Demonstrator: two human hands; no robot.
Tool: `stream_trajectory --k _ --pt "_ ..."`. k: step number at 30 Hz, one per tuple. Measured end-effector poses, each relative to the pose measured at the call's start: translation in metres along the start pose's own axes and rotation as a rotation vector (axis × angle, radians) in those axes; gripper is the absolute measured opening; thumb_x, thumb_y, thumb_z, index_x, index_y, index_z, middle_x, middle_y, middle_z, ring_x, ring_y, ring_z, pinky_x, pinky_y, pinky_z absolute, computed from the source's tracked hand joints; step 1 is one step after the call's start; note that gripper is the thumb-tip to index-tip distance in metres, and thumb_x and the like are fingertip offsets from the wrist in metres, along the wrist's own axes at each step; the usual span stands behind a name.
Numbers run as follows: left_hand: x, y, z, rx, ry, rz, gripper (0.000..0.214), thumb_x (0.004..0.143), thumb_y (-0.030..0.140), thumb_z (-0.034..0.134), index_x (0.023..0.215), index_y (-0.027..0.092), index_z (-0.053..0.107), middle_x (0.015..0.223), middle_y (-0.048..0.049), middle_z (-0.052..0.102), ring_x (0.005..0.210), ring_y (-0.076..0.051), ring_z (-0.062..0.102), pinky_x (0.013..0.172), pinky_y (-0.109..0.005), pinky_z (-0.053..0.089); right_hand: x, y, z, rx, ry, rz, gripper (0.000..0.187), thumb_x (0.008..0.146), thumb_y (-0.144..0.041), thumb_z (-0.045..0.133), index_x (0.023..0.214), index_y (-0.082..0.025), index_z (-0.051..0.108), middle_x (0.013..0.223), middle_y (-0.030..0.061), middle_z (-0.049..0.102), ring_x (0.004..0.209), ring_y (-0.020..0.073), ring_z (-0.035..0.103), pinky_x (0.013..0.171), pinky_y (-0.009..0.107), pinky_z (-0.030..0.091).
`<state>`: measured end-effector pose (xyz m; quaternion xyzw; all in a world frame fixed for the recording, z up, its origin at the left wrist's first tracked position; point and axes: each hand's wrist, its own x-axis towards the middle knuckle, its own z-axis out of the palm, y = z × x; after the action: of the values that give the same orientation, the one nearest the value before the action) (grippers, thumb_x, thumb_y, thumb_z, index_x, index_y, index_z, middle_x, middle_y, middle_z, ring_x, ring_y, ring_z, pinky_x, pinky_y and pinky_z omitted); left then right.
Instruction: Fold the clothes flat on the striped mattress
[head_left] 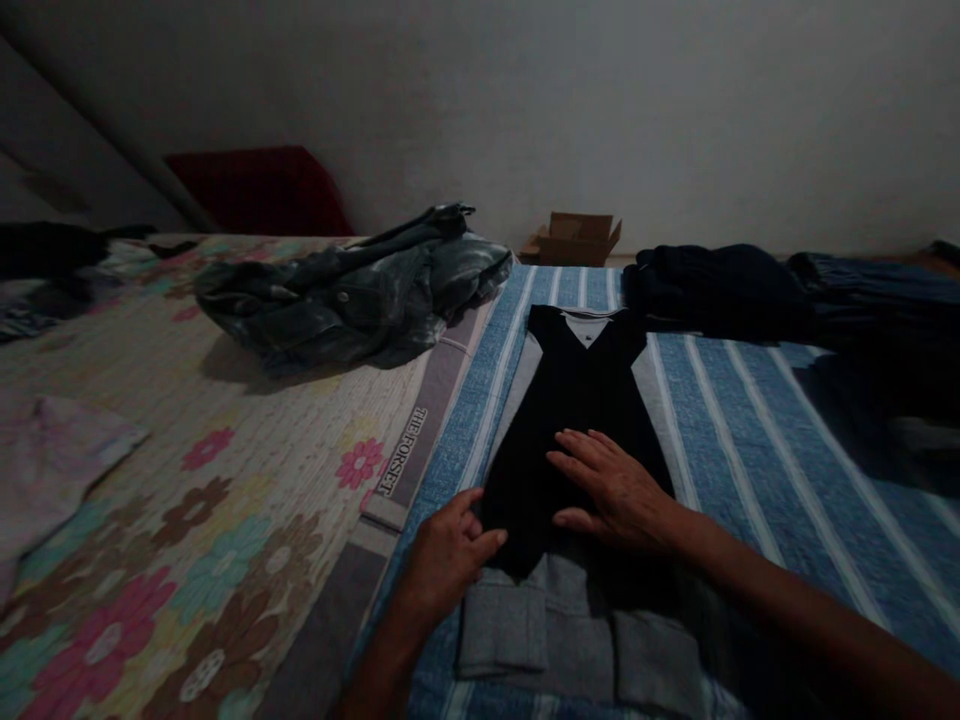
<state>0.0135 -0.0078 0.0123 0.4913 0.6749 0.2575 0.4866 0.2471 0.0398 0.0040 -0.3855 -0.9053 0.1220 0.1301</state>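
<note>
A black and grey garment (577, 400) lies lengthwise on a blue striped cloth (757, 440), its sleeves folded in and its grey cuffs near me. My right hand (619, 490) rests flat on the black front, fingers stretched out and apart. My left hand (450, 555) is at the garment's left edge, fingers curled and pinching the black fabric there.
A crumpled denim jacket (360, 290) lies on a flowered bedspread (187, 480) to the left. Dark folded clothes (787, 295) are piled at the back right. A small cardboard box (574, 238) stands by the wall, a red cushion (259, 190) at the back left.
</note>
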Motion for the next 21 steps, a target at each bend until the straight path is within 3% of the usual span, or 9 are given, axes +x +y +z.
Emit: stream_trajectory --k 4,7,10,13,15,19,21 --pt "-0.001 -0.003 -0.003 0.173 0.061 0.101 0.05 0.068 0.035 0.062 0.113 0.013 0.056 0.057 0.0075 0.05 0.052 -0.013 0.053 0.051 -0.024 0.043 -0.009 -0.014 0.005 0.038 -0.048 -0.043 0.07 0.085 -0.062 0.044 0.138 -0.016 0.043 0.145 0.0199 0.036 0.136 0.0314 0.028 0.109 0.053 0.024" --pt "-0.001 -0.001 -0.007 0.353 0.262 0.216 0.044 0.072 0.038 0.06 0.11 0.015 0.059 0.071 0.0006 0.063 0.062 -0.017 0.061 0.061 -0.029 0.05 -0.013 -0.022 0.008 0.076 -0.084 -0.05 0.075 0.084 -0.068 0.04 0.141 -0.02 0.037 0.148 0.019 0.031 0.137 0.0324 0.023 0.109 0.054 0.022" --pt "0.006 0.005 -0.006 0.486 0.416 0.454 0.036 0.08 0.038 0.054 0.108 0.016 0.061 0.098 -0.0076 0.068 0.086 -0.021 0.066 0.077 -0.034 0.054 -0.014 -0.027 0.008 0.109 -0.095 -0.082 0.076 0.085 -0.069 0.036 0.145 -0.022 0.029 0.151 0.0175 0.025 0.139 0.0319 0.017 0.11 0.054 0.019" --pt "0.02 0.008 0.003 0.637 0.351 0.697 0.032 0.088 0.029 0.045 0.113 0.018 0.06 0.12 -0.0098 0.063 0.111 -0.021 0.059 0.093 -0.036 0.049 -0.015 -0.031 0.011 0.14 -0.116 -0.139 0.077 0.085 -0.067 0.037 0.146 -0.021 0.026 0.151 0.0169 0.025 0.139 0.0311 0.016 0.111 0.053 0.019" --pt "0.032 0.005 0.01 0.769 0.256 0.773 0.035 0.089 0.024 0.042 0.12 0.018 0.058 0.132 -0.0098 0.055 0.122 -0.021 0.051 0.1 -0.037 0.045 -0.015 -0.032 0.019 0.146 -0.12 -0.164 0.078 0.085 -0.067 0.039 0.146 -0.021 0.024 0.149 0.0173 0.028 0.139 0.0312 0.019 0.11 0.053 0.021" --pt "0.051 -0.01 0.02 0.997 0.124 0.726 0.044 0.09 0.029 0.043 0.132 0.016 0.049 0.141 -0.0118 0.046 0.13 -0.025 0.042 0.103 -0.045 0.041 -0.017 -0.031 0.043 0.089 -0.051 -0.165 0.084 0.08 -0.069 0.045 0.146 -0.021 0.023 0.145 0.0177 0.036 0.136 0.0329 0.028 0.108 0.053 0.027" --pt "0.055 -0.018 0.021 1.055 0.11 0.7 0.047 0.092 0.032 0.04 0.136 0.017 0.044 0.143 -0.0116 0.043 0.132 -0.025 0.039 0.104 -0.047 0.038 -0.019 -0.031 0.053 0.039 0.015 -0.159 0.076 0.084 -0.063 0.047 0.145 -0.024 0.025 0.143 0.0165 0.04 0.134 0.0324 0.032 0.106 0.053 0.031"
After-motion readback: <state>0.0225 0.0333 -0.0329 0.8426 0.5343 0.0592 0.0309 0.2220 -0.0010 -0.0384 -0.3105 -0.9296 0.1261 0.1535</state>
